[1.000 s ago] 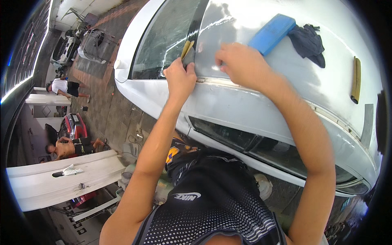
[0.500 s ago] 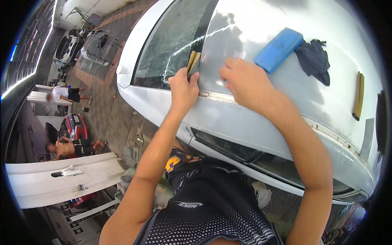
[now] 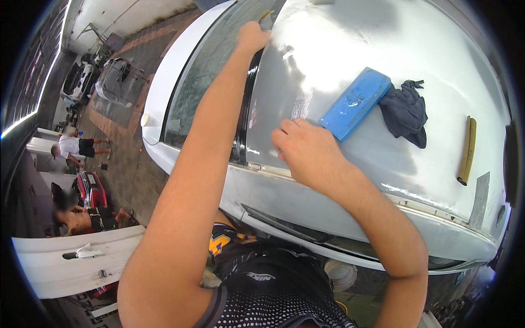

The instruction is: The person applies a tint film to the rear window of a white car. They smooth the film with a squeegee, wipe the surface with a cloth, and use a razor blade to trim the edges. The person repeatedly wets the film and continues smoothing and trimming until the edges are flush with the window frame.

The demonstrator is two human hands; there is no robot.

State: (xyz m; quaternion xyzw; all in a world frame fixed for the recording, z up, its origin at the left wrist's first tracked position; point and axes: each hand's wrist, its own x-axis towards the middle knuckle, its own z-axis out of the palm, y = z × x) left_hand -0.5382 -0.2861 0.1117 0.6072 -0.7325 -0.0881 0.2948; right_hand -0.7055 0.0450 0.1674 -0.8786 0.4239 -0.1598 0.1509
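My left hand reaches far over the car, along the dark strip between the glass and the roof. Its fingers are closed on a folded piece of sandpaper, which shows only as a yellow-brown edge. Low over the near part of the grey, wet-looking roof is my right hand, with its fingers curled in; whatever they hold is hidden. Just beyond it lies a blue block, wet on top. A dark grey cloth touches the block's right side.
A rolled yellow-brown sheet rests on the roof at the right. The car window is at the left. Near my body stands a pale bucket. A white panel lies lower left; two people are beyond it.
My left hand has slid away from me along the roof's edge with the sandpaper, straightening the arm. The right hand stays curled over the near roof. The whole view has shifted.
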